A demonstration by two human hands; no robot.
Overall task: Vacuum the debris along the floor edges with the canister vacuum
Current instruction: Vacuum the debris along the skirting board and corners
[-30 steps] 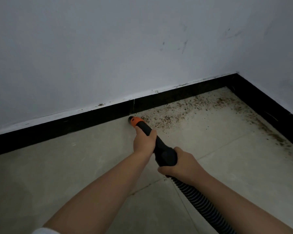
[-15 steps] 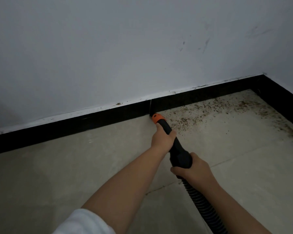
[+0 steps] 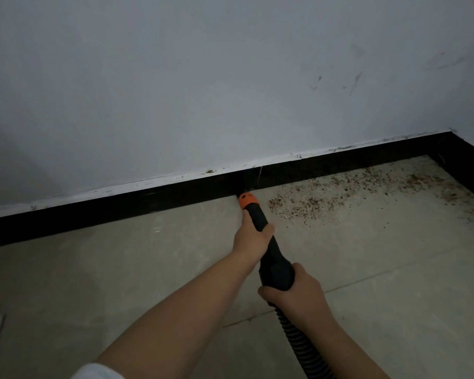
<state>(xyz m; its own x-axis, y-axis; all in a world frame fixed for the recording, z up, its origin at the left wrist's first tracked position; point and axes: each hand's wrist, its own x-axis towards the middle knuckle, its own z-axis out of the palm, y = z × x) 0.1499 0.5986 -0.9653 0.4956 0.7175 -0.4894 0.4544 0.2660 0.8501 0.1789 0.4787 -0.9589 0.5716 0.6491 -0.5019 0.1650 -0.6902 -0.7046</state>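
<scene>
Left hand [image 3: 251,240] wrapped round the black vacuum wand [image 3: 271,251], gripping just behind the orange nozzle tip [image 3: 247,200], thumb on the wand's right side. Right hand [image 3: 298,295] further back, at 5 o'clock from the left, fingers curled round the thick black handle end where the ribbed hose [image 3: 303,348] joins. Both forearms bare; white sleeve [image 3: 99,372] edge at 7 o'clock, bottom of view.

Wand angled from 5 o'clock up toward 11 o'clock. Nozzle tip down at the floor edge, touching or just off the black skirting board [image 3: 121,205]; contact not resolvable. Sits just left of a thin vertical joint line in the skirting.

Debris [image 3: 326,198]: brown granular scatter on the beige floor tiles [image 3: 121,269], starting just right of the nozzle at 3 o'clock and spreading toward the corner at 2 o'clock, thicker along the right-hand skirting near the frame edge. Few specks also on top of the skirting, at 11 o'clock from the nozzle. Floor left of the nozzle, 9 o'clock side, looks free of scatter.

Hose running off the bottom of frame at 5 o'clock. Canister out of view.

White wall [image 3: 203,91] above the skirting, dark scuff marks [image 3: 353,80] at upper right, 1 o'clock. Pale object at the bottom-left frame edge, 8 o'clock, unidentifiable.
</scene>
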